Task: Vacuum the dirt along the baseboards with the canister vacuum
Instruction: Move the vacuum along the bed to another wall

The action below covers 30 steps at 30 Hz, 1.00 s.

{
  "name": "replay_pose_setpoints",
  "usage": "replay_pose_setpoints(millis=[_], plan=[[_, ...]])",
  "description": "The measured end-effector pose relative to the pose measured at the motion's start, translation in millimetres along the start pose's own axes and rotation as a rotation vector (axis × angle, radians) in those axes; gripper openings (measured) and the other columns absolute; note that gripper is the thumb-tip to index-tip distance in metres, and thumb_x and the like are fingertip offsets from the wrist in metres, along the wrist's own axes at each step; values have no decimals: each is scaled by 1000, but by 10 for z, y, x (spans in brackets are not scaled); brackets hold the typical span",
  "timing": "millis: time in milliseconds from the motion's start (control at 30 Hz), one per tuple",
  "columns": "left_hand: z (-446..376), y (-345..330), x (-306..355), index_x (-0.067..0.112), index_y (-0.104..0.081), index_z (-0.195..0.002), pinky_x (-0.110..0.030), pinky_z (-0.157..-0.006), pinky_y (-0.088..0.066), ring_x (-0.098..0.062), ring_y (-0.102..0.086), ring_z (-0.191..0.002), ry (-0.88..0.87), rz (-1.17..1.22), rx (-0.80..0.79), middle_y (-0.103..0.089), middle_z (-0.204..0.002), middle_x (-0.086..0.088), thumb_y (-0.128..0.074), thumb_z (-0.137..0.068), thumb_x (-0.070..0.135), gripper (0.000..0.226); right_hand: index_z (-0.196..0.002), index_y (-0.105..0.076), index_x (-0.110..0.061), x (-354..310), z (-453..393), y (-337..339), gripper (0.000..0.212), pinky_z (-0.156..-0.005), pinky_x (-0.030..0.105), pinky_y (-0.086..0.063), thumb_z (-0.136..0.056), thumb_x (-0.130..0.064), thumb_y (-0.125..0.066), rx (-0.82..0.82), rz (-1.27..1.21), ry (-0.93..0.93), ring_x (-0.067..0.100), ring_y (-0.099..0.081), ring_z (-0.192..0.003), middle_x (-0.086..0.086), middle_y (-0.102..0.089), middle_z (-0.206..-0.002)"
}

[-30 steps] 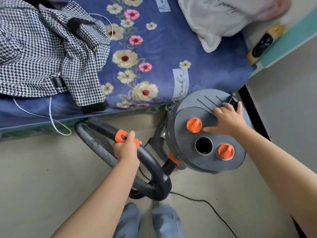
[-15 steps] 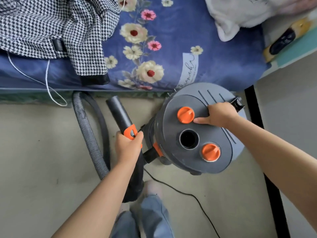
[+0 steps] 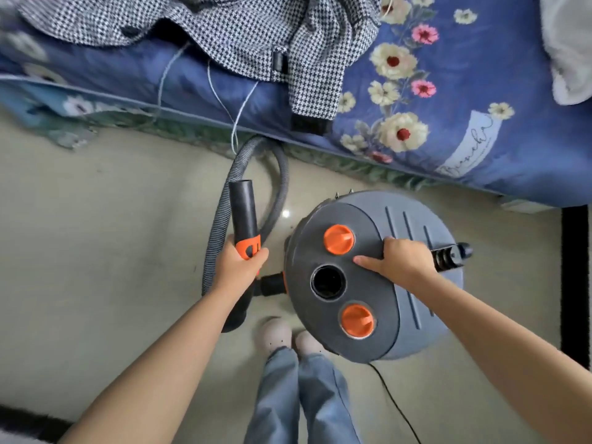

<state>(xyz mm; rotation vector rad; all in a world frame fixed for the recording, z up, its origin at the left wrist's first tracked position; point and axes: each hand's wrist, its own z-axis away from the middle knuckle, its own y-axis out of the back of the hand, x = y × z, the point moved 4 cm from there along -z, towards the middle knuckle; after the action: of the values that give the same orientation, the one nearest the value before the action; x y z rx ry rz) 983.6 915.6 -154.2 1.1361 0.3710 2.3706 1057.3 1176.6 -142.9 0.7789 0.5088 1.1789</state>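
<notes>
1. Feet in pale slippers (image 3: 288, 334) and blue jeans are standing nearest the camera on the glossy beige floor (image 3: 96, 251), with a thin black power cord (image 3: 394, 398) trailing away beside them.
2. Just ahead, the left hand (image 3: 238, 267) is wrapping its fingers tight around the black plastic hose handle with an orange collar (image 3: 245, 225); its open nozzle is pointing up and away, not touching the floor.
3. To the right, the right hand (image 3: 400, 261) is resting on the lid of the round grey canister vacuum with two orange knobs (image 3: 416, 225), fingers curled together and the thumb stretching towards the near knob; whether it is pressing a switch, I cannot tell.
4. The ribbed grey hose (image 3: 221, 219) is looping off towards the bed with the blue floral sheet (image 3: 480, 91), where a houndstooth jacket (image 3: 224, 27) is lying.
5. Judging by this, the job is sitting at its start: no baseboard is showing, no cleaning is underway, and everything along the walls is probably remaining to be done.
</notes>
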Motion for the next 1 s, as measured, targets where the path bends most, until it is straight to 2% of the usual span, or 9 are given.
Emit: replay_pose_setpoints(millis=[100, 167, 267, 400, 567, 700, 867, 933, 1000], plan=[[81, 430, -113, 29, -50, -77, -31, -69, -51, -25, -59, -69, -5, 15, 78, -57, -67, 5, -73, -73, 21, 24, -89, -50, -14, -409, 32, -42, 61, -68, 32, -39, -81, -73, -38, 30, -18, -12, 27, -62, -93, 8, -63, -92], [153, 717, -207, 27, -49, -77, -26, -62, -44, -22, -54, -65, -6, -23, 101, -55, -65, 5, -72, -74, 14, 26, -93, -55, -11, -669, 35, -42, 64, -72, 34, -41, -83, -72, -37, 48, -39, -23, 28, -62, -95, 10, -65, -97], [229, 1235, -382, 23, -52, -86, -24, -61, -40, -21, -51, -63, 4, -58, 200, -56, -67, 1, -71, -74, 7, 27, -81, -51, -12, -1069, 35, -22, 60, -67, 31, -39, -86, -69, -34, 59, -55, -19, 29, -63, -91, 10, -66, -96], [187, 1928, -702, 21, -52, -70, -23, -56, -38, -12, -50, -57, 67, 75, 307, -54, -63, 6, -70, -73, -2, 29, -79, -50, -12, -1507, 28, 22, 59, -78, 34, -38, -87, -68, -31, 83, 3, -1, 28, -62, -90, 10, -67, -94], [-45, 2457, -1071, 21, -53, -65, -24, -64, -43, -12, -49, -57, 178, 209, 258, -54, -63, 3, -66, -74, -5, 30, -86, -55, -12, -2014, 18, 86, 62, -94, 37, -31, -88, -68, -27, 121, 122, -57, 24, -62, -92, 9, -68, -95], [-249, 2748, -1183, 20, -54, -67, -23, -59, -42, -13, -51, -60, 138, 158, 69, -56, -66, 3, -65, -73, -5, 28, -99, -59, -9, -2411, 77, 89, 70, -95, 37, -29, -86, -70, -26, 151, 164, -140, 24, -63, -90, 9, -69, -93], [-461, 3288, -1419, 20, -55, -67, -25, -68, -43, -20, -54, -68, 114, 86, -11, -58, -70, 0, -66, -72, -3, 26, -95, -56, -11, -2985, 185, 58, 67, -86, 37, -34, -85, -71, -29, 174, 130, -184, 26, -63, -87, 10, -68, -91], [-559, 3471, -1521, 20, -55, -67, -27, -70, -44, -22, -54, -71, 114, 66, -21, -58, -70, -1, -66, -72, -3, 26, -87, -53, -12, -3191, 209, 52, 60, -74, 34, -38, -87, -68, -31, 195, 103, -163, 28, -63, -85, 10, -67, -88], [-652, 3617, -1572, 20, -55, -67, -27, -70, -43, -23, -54, -70, 116, 29, -25, -57, -68, 1, -66, -72, -3, 27, -82, -50, -12, -3340, 235, 38, 56, -62, 31, -37, -89, -64, -32, 188, 69, -159, 29, -60, -76, 6, -61, -74]])
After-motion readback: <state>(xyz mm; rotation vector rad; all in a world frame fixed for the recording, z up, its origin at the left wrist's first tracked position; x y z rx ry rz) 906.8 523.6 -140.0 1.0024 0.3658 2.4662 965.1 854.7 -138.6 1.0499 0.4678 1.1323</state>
